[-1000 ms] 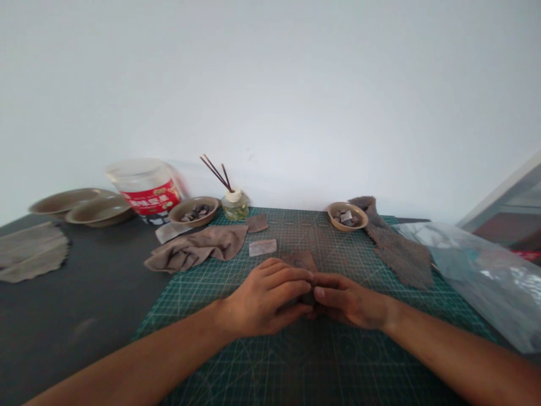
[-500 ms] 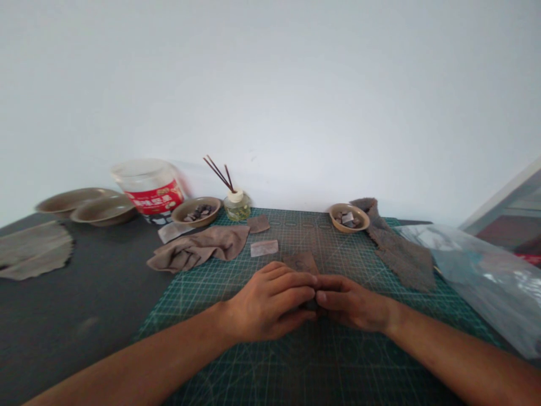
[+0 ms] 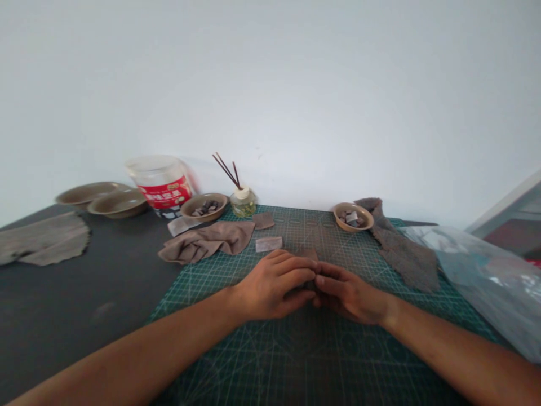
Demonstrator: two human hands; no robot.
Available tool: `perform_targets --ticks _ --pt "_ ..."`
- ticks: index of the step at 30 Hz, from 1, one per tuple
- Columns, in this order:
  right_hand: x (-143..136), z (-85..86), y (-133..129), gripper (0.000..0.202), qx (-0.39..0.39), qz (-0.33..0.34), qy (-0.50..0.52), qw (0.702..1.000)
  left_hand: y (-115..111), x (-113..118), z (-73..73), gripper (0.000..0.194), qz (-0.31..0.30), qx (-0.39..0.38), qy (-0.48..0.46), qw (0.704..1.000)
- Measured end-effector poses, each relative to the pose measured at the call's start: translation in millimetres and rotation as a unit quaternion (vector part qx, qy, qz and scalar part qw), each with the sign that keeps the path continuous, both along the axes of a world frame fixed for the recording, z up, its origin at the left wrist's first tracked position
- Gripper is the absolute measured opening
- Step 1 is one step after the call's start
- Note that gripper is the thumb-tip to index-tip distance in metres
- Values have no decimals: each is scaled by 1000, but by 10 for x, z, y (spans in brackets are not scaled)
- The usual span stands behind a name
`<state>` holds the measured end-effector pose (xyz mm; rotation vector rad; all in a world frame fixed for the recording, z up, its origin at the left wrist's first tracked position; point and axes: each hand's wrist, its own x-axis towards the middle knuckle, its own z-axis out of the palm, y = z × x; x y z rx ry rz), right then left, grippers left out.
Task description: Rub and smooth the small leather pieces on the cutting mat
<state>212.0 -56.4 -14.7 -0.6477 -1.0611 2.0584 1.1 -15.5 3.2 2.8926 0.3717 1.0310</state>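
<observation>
Jar point(image 3: 159, 185) bears white Chinese lettering point(image 3: 168, 195); left hand point(image 3: 276, 286) and right hand point(image 3: 350, 294) pinch a dark piece point(image 3: 310, 285).

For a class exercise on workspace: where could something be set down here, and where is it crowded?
Bare: the green mat between left forearm and right forearm, and the dark tabletop between the far-left cloth and the mat. Crowded: the back left, where the jar, bowls and diffuser bunch.

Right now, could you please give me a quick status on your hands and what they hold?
Left hand around small dark piece, right hand touching left. Piece mostly hidden. Brown patch just beyond, partly covered from view.
</observation>
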Motion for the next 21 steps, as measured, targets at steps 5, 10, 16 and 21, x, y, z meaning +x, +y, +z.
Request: perform_targets --ticks 5,10,16,21 --pt "-35 20 10 23 8 -19 -12 1000 15 34 -13 25 11 -15 8 1000" --pt "-31 5 11 27 10 -39 -34 999 -5 81 -33 23 25 -22 13 999" --pt "-17 2 14 28 36 -37 -56 997 -57 102 -48 22 42 4 12 999" --pt "1 -3 50 35 63 -7 -73 995 -96 111 -54 16 61 46 30 997"
